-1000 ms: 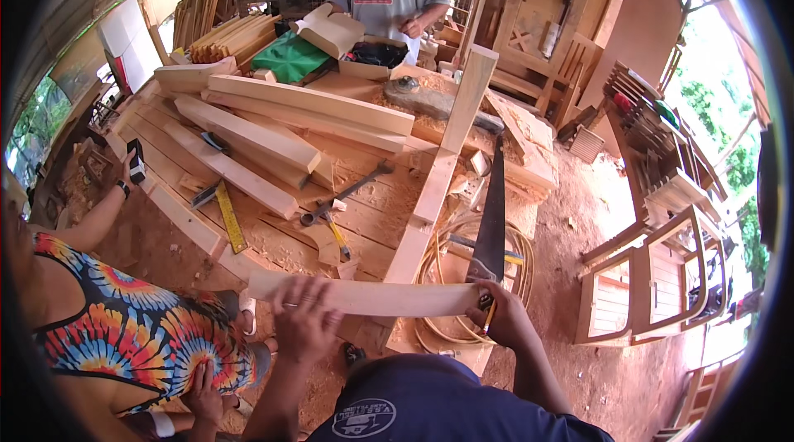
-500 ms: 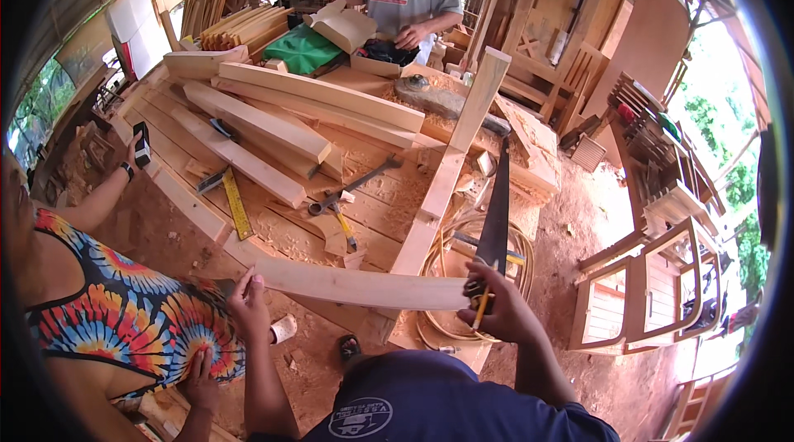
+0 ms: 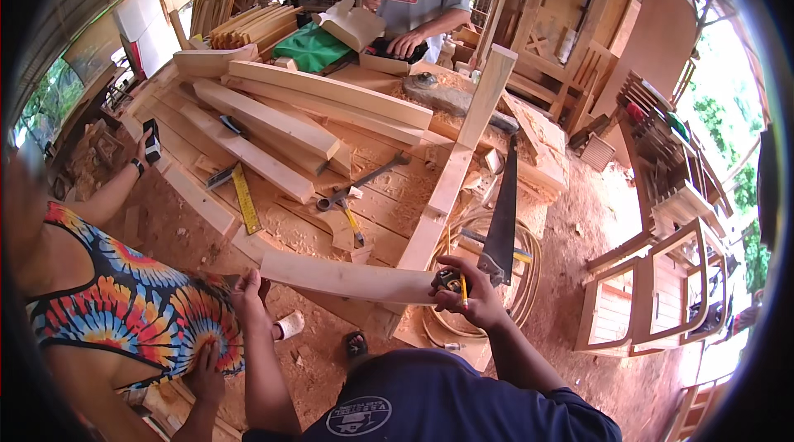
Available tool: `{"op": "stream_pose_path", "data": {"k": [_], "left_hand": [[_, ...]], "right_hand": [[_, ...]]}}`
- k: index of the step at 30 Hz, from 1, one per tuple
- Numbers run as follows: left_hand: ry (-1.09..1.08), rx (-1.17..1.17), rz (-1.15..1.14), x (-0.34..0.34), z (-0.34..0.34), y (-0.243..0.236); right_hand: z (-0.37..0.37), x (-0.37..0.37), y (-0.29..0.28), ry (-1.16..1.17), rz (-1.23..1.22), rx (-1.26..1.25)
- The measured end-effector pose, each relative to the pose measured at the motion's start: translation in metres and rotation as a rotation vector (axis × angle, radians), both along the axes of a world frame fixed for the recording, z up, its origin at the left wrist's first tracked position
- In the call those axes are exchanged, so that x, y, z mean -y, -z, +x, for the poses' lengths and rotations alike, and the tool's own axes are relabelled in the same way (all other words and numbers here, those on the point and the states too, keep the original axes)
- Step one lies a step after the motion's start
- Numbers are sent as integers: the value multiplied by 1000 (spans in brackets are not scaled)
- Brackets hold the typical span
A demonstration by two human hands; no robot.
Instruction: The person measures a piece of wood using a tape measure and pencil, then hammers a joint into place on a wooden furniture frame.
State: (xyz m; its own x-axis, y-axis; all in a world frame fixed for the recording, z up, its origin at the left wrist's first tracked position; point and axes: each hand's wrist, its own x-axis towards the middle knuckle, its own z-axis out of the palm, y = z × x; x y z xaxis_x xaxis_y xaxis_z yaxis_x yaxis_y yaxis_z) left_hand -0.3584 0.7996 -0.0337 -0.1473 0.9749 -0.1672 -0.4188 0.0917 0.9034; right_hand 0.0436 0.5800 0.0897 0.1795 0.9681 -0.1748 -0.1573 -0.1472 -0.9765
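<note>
Fingers of the right hand are curled around a tape measure, with a yellow pencil also in that hand, at the right end of a pale, slightly curved board. That board lies along the near edge of the table. At its other end, the left hand has its fingers drawn close together; whether they pinch anything, I cannot tell. Just beyond the right hand is a saw, blade pointing away, over a tan coil. Farther left on the table lie a yellow-bladed square and a long metal wrench, among wood shavings.
</note>
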Motion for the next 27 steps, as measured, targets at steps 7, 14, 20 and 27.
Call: {"op": "stream_pose_path", "data": {"k": [7, 14, 20, 27], "left_hand": [[43, -443, 355, 51, 54, -79], [994, -297, 199, 109, 143, -115], [1100, -342, 105, 112, 141, -104], [825, -271, 100, 59, 100, -109]], "right_hand": [[-23, -10, -25, -163, 144, 770], [-59, -10, -48, -298, 35, 905], [-53, 1, -49, -386, 4, 821], [-21, 26, -57, -234, -40, 949]]}}
